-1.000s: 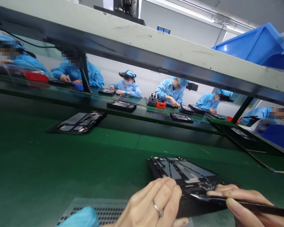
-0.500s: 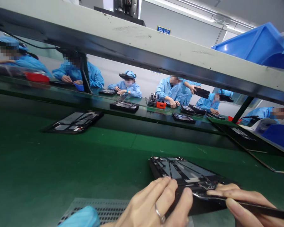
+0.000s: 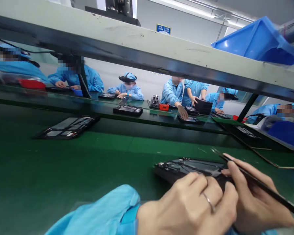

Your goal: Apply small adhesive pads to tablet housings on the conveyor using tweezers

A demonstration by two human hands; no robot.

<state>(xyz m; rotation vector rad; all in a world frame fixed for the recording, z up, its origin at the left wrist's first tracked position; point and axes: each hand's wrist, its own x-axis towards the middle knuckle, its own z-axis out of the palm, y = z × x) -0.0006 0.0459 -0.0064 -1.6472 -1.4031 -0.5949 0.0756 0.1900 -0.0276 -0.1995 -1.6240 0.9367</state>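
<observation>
An opened tablet with grey panels and black strips inside lies in a black frame on the green bench before me. My left hand, wearing a ring, is closed over its near side. The fingers curl down, and what their tips grip is hidden. Beside it, my right hand holds dark tweezers, their thin tips raised over the tablet's far right part. Its index and thumb tips are close to the left fingers.
Another opened tablet lies at the left of the bench. A pale shelf beam crosses above, carrying a blue bin. Beyond, several people in blue work at a bench with tablets and a red box.
My left hand has moved right, closer to my right hand, and its fingers have curled. The tweezers have lifted off the tablet's near edge. Across, a co-worker's hand now reaches to a tablet.
</observation>
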